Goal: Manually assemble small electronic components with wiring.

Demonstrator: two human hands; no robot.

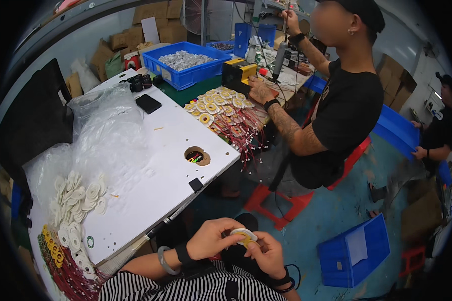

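Note:
Over my lap, beside the white table's front edge, I hold a small round white disc with a yellow ring (246, 237) between both hands. My left hand (212, 239) pinches its left side with thumb and fingers. My right hand (269, 255) grips its right and lower edge. On the table to my left lies a heap of white plastic discs (78, 198). Nearer to me are yellow ring coils (52, 246) with dark red wires (70, 276) trailing from them.
Clear plastic bags (105, 125) and a black phone (148, 104) lie on the white table (171, 155). Wired yellow-white discs (218, 108) are piled beyond it, before a co-worker (336, 100). A blue bin (186, 65) holds pale parts; another blue bin (354, 253) stands on the floor.

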